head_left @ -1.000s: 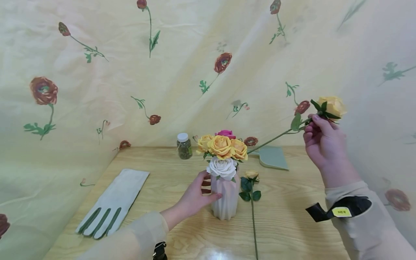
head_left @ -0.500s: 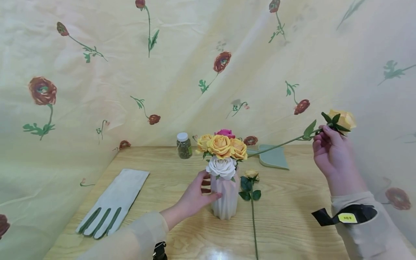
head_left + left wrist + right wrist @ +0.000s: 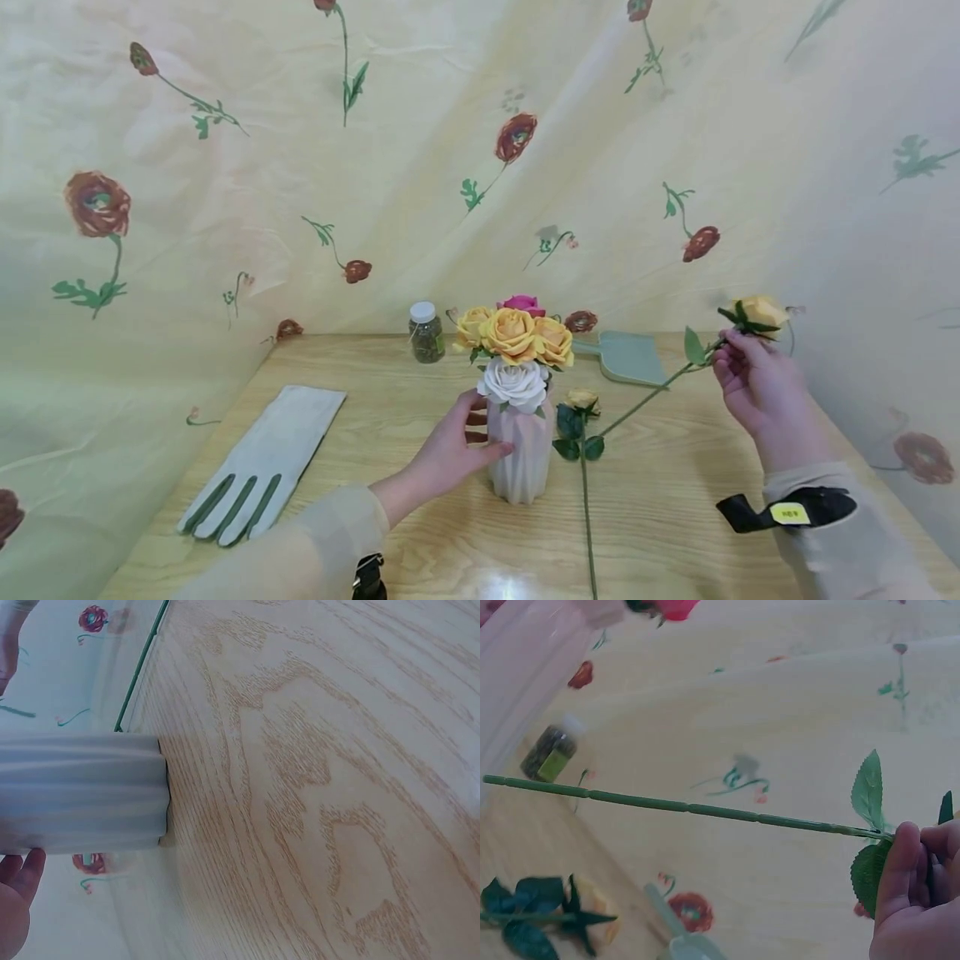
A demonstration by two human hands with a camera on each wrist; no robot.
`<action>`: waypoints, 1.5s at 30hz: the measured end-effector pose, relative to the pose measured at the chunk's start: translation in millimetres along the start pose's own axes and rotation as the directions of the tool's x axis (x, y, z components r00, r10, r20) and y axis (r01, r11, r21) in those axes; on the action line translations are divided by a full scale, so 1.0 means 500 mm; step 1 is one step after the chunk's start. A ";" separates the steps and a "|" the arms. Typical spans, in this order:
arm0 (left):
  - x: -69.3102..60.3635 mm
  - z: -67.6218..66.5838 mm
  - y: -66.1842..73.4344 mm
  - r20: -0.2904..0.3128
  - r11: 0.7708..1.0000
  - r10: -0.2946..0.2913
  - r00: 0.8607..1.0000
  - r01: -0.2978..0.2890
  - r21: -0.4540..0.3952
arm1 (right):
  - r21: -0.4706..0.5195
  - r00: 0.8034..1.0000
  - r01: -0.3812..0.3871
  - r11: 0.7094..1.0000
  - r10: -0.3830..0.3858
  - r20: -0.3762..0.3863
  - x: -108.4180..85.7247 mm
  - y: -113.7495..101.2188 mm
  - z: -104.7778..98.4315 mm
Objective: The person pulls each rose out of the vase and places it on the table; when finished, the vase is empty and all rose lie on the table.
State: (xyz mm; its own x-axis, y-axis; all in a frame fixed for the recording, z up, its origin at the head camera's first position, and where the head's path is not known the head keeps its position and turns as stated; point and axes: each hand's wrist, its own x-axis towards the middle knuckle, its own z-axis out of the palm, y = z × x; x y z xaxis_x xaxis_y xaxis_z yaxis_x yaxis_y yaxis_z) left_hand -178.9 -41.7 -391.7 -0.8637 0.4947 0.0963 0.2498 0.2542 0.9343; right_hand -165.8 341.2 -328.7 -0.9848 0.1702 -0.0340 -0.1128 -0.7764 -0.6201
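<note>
A fluted pale pink vase [image 3: 520, 467] stands upright, holding several yellow roses [image 3: 512, 335], a white rose [image 3: 514, 385] and a magenta rose [image 3: 521, 305]. My left hand [image 3: 447, 450] grips the vase's left side, thumb across its front. Off to the right, my right hand [image 3: 761, 398] pinches a yellow rose [image 3: 759, 313] by the stem, just under the bloom. Its bare stem [image 3: 724, 813] slants down toward the vase in the head view, the tip near another yellow rose [image 3: 582, 402] that lies on the table. The left wrist view shows the vase's base on the wood.
A grey-white glove [image 3: 277, 454] lies at the left of the wooden table [image 3: 420, 542]. Farther back stand a white-lidded jar [image 3: 427, 335] and, to its right, a light green dustpan [image 3: 633, 358]. Flower-printed cloth [image 3: 420, 167] hangs behind and at both sides.
My right hand first shifts right, then drops lower and slightly left with the rose. The stem's lower end has come away from behind the bouquet. My left hand keeps its hold on the vase.
</note>
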 end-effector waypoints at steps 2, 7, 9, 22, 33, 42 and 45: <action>0.001 0.000 0.000 -0.001 1.000 0.003 1.000 -0.003 0.004 | -0.076 1.000 -0.025 0.997 0.026 0.005 0.002 0.012 -0.013; 0.002 0.001 0.000 0.000 1.000 0.000 1.000 0.000 0.003 | -0.218 0.994 -0.105 0.970 0.107 -0.003 0.005 0.039 -0.036; 0.002 0.001 0.000 0.000 1.000 -0.003 1.000 0.003 0.004 | -0.283 0.991 -0.134 0.950 0.136 -0.011 0.005 0.049 -0.041; 0.000 0.000 0.000 0.003 1.000 -0.010 1.000 0.010 -0.008 | -0.634 0.958 -0.269 0.725 0.269 -0.098 0.020 0.127 -0.065; -0.001 0.000 0.003 -0.001 1.000 -0.002 1.000 0.002 0.010 | -0.787 0.959 -0.247 0.565 0.258 -0.116 0.035 0.205 -0.075; 0.000 0.001 0.001 -0.004 1.000 -0.004 1.000 0.004 -0.003 | -0.837 0.960 -0.240 0.492 0.245 -0.132 0.047 0.252 -0.086; 0.000 0.001 -0.001 -0.004 1.000 0.002 1.000 -0.002 -0.003 | -0.848 0.961 -0.238 0.474 0.240 -0.136 0.046 0.263 -0.091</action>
State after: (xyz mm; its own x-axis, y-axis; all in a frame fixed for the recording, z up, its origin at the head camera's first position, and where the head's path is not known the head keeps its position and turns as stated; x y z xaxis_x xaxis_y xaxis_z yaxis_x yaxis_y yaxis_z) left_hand -178.6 -41.4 -392.4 -0.8651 0.4916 0.0993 0.2500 0.2510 0.9352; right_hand -197.4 270.9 -446.7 -0.9557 0.0599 -0.2881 0.2931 0.1063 -0.9502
